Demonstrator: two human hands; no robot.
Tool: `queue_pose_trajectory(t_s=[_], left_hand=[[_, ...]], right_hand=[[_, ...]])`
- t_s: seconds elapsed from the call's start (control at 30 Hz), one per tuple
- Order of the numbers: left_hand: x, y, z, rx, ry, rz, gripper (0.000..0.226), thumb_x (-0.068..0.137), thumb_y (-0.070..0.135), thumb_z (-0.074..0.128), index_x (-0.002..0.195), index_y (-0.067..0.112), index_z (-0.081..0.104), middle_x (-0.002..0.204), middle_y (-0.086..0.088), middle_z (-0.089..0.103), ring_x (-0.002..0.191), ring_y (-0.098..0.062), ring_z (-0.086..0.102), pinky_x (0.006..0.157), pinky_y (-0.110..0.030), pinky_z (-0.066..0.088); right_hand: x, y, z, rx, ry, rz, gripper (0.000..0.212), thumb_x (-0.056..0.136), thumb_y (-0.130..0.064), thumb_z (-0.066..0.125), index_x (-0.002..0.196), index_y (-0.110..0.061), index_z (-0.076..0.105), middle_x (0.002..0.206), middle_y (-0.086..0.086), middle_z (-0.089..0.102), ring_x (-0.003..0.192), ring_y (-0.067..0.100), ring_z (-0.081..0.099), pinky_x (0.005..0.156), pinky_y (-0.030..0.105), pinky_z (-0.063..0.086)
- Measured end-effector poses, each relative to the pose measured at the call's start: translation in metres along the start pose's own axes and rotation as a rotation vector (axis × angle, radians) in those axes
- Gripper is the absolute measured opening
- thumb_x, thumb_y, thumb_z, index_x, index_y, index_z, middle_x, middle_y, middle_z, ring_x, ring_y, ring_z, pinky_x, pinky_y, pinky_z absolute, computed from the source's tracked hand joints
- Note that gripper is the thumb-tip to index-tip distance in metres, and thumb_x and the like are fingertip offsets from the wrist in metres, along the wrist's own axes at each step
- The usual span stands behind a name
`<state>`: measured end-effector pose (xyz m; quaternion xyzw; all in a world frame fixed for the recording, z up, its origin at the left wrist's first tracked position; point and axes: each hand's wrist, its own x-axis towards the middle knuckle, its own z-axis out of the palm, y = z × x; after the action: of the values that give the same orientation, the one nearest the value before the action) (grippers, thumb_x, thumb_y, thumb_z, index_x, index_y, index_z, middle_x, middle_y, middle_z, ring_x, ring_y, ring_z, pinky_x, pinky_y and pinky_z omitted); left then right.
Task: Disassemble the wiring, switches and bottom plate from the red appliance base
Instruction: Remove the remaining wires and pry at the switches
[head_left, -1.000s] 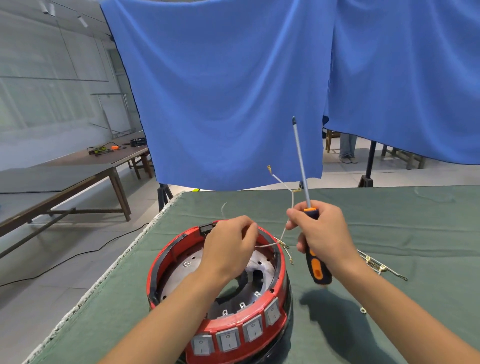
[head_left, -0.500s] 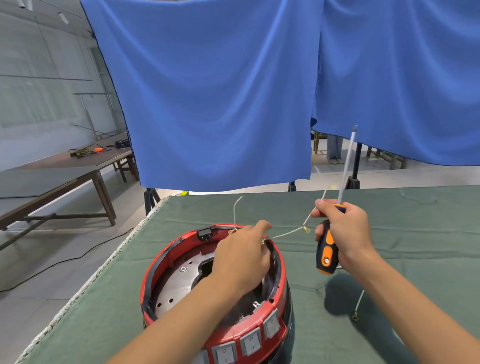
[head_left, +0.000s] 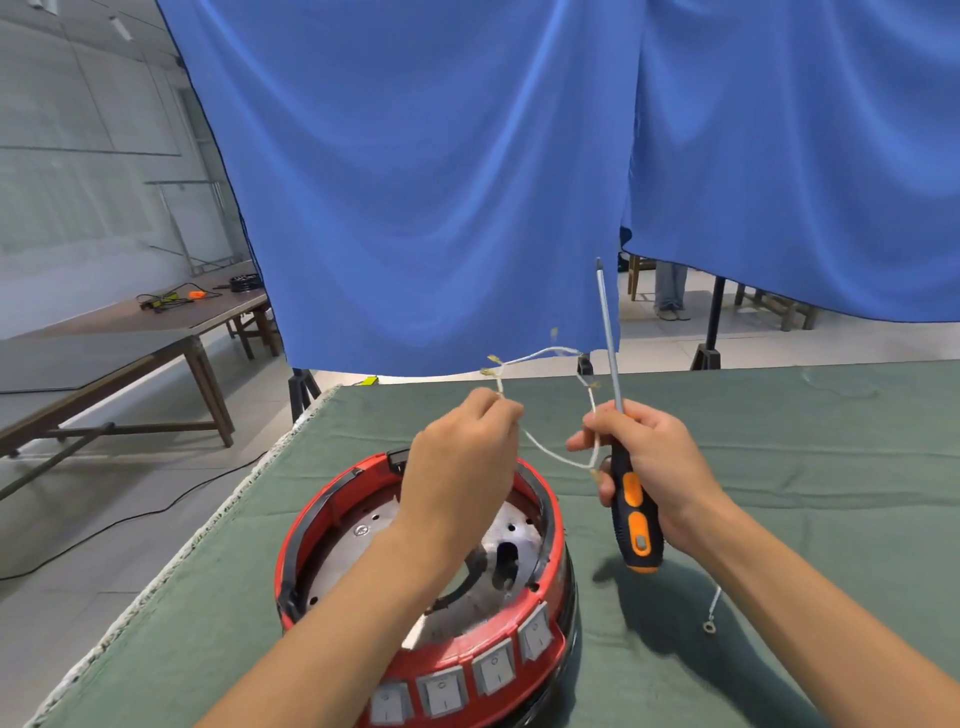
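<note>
Head view: red appliance base (head_left: 545, 540) sits at near edge of green table (head_left: 779, 441), switches (head_left: 491, 673) along its near rim. Above it, left hand (head_left: 460, 457) pinches white wire (head_left: 550, 453); right hand (head_left: 649, 467) grips screwdriver (head_left: 626, 488) upright w/ wire, blue cloth (head_left: 441, 182) far behind.

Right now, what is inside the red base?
Inside the red base lies a round metal plate with small holes, a screw and a dark opening near the middle. The left forearm covers the plate's centre, so any wires there cannot be seen.
</note>
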<state>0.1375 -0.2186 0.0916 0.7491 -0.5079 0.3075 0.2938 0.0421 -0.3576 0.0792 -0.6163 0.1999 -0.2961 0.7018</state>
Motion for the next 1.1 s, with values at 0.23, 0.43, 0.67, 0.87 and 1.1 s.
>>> queue_pose_trajectory(t_s=[0.23,0.43,0.67,0.87,1.1], left_hand=[[-0.001,0.012,0.019,-0.217,-0.160,0.104,0.015,0.091,0.009,0.059,0.105,0.004,0.061,0.094,-0.006,0.069,0.079,-0.028,0.063,0.067,-0.039,0.052],[-0.005,0.010,0.030,-0.250,-0.275,0.023,0.011,0.089,0.018,0.063,0.095,0.010,0.058,0.096,0.000,0.063,0.073,-0.011,0.042,0.071,-0.032,0.043],[-0.012,0.013,0.032,-0.211,-0.298,0.126,0.006,0.086,0.019,0.062,0.084,0.016,0.066,0.098,0.009,0.064,0.096,-0.013,0.052,0.072,-0.030,0.046],[-0.011,0.012,0.034,-0.120,-0.342,0.047,0.012,0.089,0.022,0.054,0.088,0.017,0.064,0.099,0.005,0.058,0.094,-0.015,0.046,0.076,-0.026,0.037],[-0.010,0.012,0.038,0.053,-0.489,0.035,0.031,0.096,0.030,0.036,0.090,0.019,0.064,0.103,0.007,0.053,0.094,-0.014,0.038,0.084,-0.029,0.029]], right_hand=[[-0.007,-0.019,-0.009,0.022,-0.041,0.093,0.022,0.082,-0.025,0.070,0.093,-0.006,0.066,0.077,0.014,0.072,0.035,0.017,0.041,0.037,0.022,0.040],[-0.014,-0.009,-0.027,-0.186,-0.197,0.332,0.022,0.073,-0.010,0.078,0.090,-0.007,0.065,0.082,0.014,0.071,0.038,0.016,0.045,0.040,0.022,0.042],[-0.024,-0.004,-0.043,-0.318,-0.131,0.263,0.015,0.074,0.001,0.073,0.068,-0.010,0.064,0.063,0.010,0.063,0.036,0.016,0.043,0.039,0.020,0.039],[-0.020,0.008,-0.080,-1.152,0.381,-0.025,0.008,0.076,-0.008,0.055,0.074,-0.015,0.053,0.073,0.006,0.062,0.063,0.029,0.055,0.056,0.032,0.044],[-0.013,0.032,-0.069,-1.620,0.192,0.049,0.012,0.077,-0.024,0.056,0.077,-0.016,0.046,0.090,0.005,0.061,0.082,0.031,0.060,0.059,0.029,0.033]])
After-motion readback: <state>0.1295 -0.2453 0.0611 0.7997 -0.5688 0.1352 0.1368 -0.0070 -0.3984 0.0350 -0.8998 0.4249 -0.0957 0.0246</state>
